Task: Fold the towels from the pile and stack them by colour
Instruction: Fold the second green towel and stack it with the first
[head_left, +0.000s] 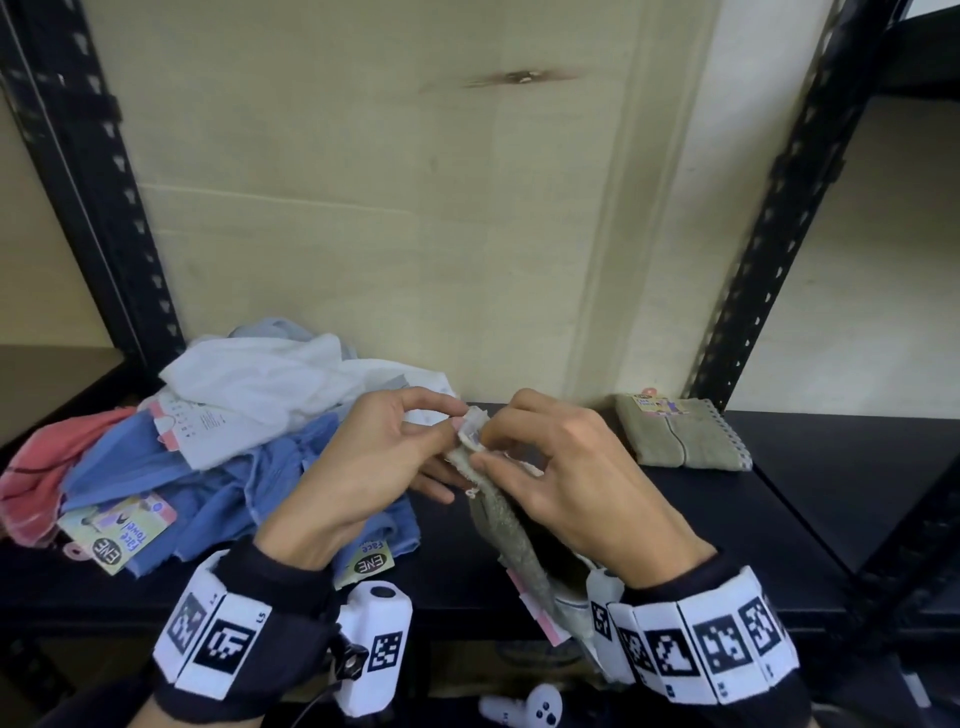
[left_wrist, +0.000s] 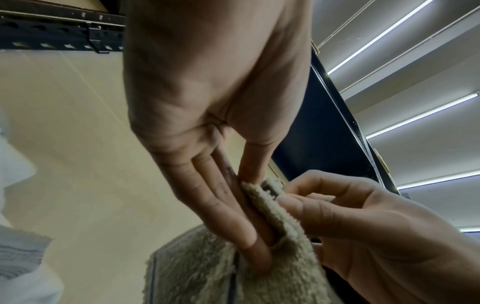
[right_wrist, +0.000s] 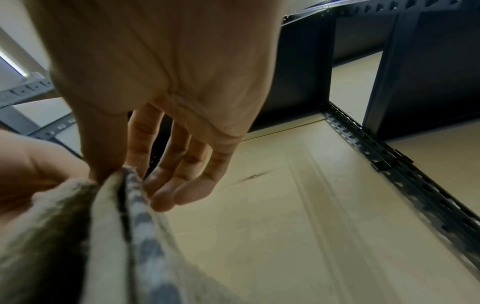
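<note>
Two hands pinch the top corners of a beige towel above a dark shelf.

The left hand (head_left: 363, 467) and right hand (head_left: 566, 478) pinch the beige towel (head_left: 506, 535), which hangs lengthwise toward six o'clock. The unfolded pile (head_left: 218, 431) lies at ten o'clock, a folded beige towel (head_left: 680, 434) at two o'clock.

A: What's worn on the arms?

B: Dark sleeves (head_left: 270, 613) reach to both wrists. Over each sits a band of white blocks (head_left: 696, 644) printed with black square-patterned markers, some with small letters at the edge.

A: Anything else on the wrists?

B: A white camera housing (head_left: 376, 644) hangs at the left wrist, with a dark round lens on top, its own marker, a black knob and a thin black cable. Both hands are bare.
</note>
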